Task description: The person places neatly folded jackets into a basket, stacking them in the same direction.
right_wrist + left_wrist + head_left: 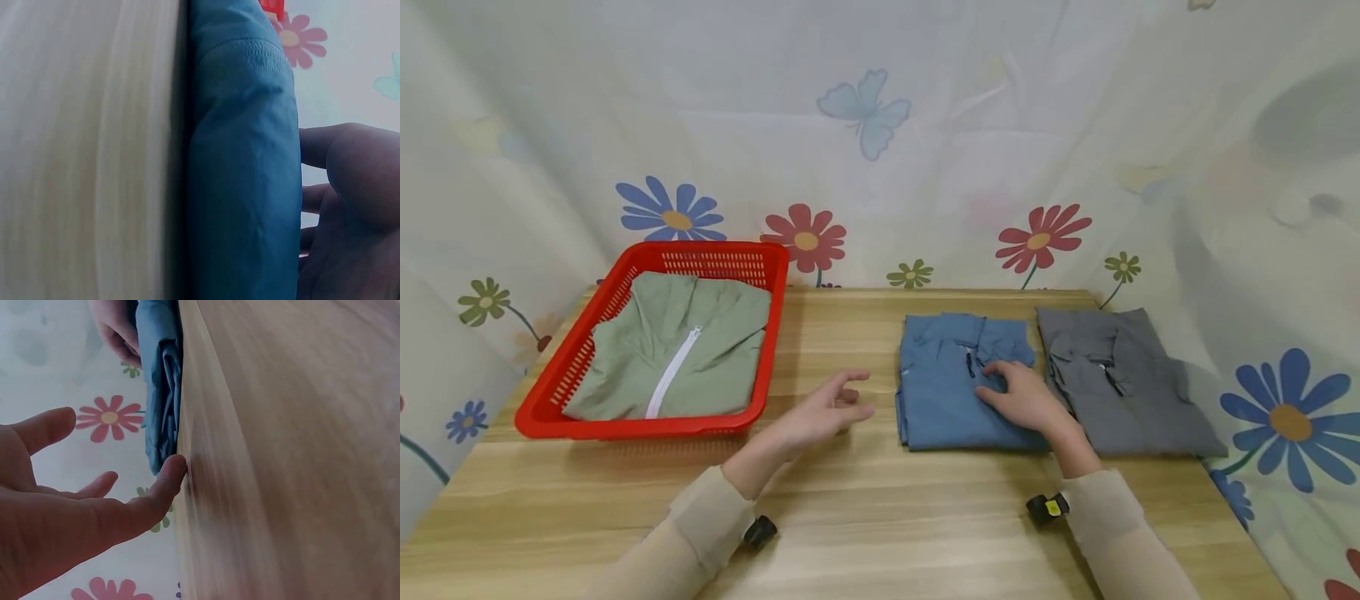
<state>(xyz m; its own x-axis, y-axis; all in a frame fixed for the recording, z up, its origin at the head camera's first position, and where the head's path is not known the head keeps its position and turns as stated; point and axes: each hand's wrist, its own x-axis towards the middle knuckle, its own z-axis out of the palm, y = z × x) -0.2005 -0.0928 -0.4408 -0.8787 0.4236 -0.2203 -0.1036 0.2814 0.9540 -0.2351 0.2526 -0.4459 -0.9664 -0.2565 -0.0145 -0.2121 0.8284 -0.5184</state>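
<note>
A folded blue jacket [936, 408] with a dark zipper pull lies on the wooden table. Over its right part is my right hand [1022, 397], fingers loosely bent; in the right wrist view the fingertips [312, 147] meet the jacket's upper face without gripping it. To the jacket's left, my left hand [826, 410] hovers low above the wood, thumb and fingers spread and holding nothing. From the left wrist view, a gap shows between the left thumb and fingers, and the blue jacket's folded edge [164, 394] lies beyond them.
A folded grey jacket [1138, 408] lies just right of the blue one. On the left stands a red plastic basket [777, 333] with a folded green jacket [617, 375] inside, its white zipper facing up. A floral curtain [955, 183] hangs behind the table [865, 533].
</note>
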